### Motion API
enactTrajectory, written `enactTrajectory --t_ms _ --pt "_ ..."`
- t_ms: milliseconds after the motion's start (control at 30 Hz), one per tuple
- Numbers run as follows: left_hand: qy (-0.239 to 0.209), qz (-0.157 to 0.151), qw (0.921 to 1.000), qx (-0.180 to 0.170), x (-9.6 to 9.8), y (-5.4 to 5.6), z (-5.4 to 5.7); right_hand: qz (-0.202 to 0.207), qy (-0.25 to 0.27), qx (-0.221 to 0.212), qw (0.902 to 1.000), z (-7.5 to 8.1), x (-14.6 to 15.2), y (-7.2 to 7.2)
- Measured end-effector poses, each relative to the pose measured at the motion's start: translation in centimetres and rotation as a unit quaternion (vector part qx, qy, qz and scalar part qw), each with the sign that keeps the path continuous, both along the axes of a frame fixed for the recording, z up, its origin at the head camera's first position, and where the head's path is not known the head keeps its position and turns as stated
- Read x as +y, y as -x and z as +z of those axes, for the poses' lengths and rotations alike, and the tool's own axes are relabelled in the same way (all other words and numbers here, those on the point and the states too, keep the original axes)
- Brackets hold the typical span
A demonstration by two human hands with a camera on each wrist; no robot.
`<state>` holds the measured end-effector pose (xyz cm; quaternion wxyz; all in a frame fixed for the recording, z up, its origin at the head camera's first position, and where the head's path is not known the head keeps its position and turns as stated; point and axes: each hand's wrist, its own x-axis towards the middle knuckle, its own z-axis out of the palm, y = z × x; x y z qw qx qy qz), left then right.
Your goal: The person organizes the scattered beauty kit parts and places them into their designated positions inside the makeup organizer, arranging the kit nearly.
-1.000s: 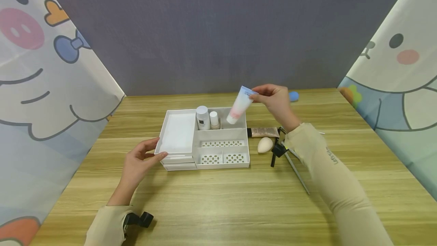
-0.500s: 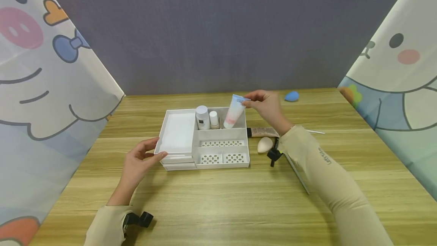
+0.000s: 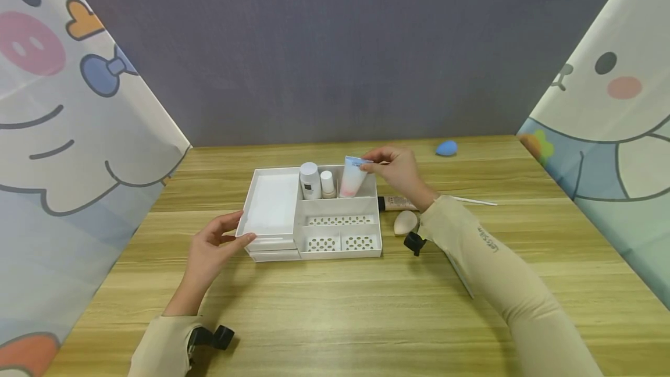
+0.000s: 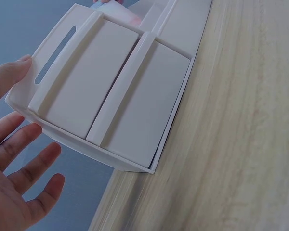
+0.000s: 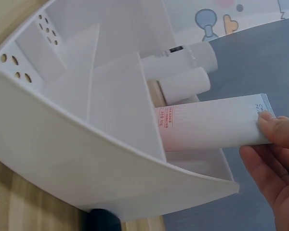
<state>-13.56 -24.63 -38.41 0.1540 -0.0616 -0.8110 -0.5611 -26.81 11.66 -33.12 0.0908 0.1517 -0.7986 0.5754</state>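
Note:
A white drawer organizer (image 3: 272,202) with open compartments stands on the table. At its front left corner my left hand (image 3: 209,252) grips it, thumb on the front and fingers along the side; the left wrist view shows the hand (image 4: 19,163) beside two drawer fronts (image 4: 89,77). My right hand (image 3: 400,170) pinches the flat blue end of a white and pink squeeze tube (image 3: 353,178). That tube (image 5: 207,124) has its lower end inside the back right compartment. Beside it in the back left compartment stand a white bottle (image 3: 311,182) and a smaller white-capped bottle (image 3: 327,184).
Right of the organizer lie a beige tube with a black cap (image 3: 398,202) and a cream makeup sponge (image 3: 405,223). A blue sponge (image 3: 446,148) sits at the back. A white stick (image 3: 473,201) and a thin grey stick (image 3: 462,278) are partly hidden by my right sleeve.
My right hand has moved left and down with the squeeze tube, lowering its end into the back right compartment. The left hand has stayed in place.

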Motion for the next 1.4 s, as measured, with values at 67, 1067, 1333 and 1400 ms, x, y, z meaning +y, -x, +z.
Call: enactTrajectory --t_ms 67,1067,1333,1400 --pt "0.0 0.0 1.0 -0.001 0.0 0.0 0.0 0.005 -0.01 0.006 0.9999 -0.2 -0.1 0.0" --pt "0.0 0.004 1.0 0.002 -0.1 -0.1 -0.2 0.051 -0.095 0.028 0.9937 -1.6 -1.6 -1.0" --pt "0.002 0.001 0.9999 0.011 -0.1 0.0 -0.2 0.063 -0.138 0.041 0.9875 -1.4 -1.4 -1.1" --pt "0.003 0.0 0.9999 0.01 -0.1 0.0 -0.1 0.065 -0.148 0.042 0.986 -1.3 -1.3 -1.1"
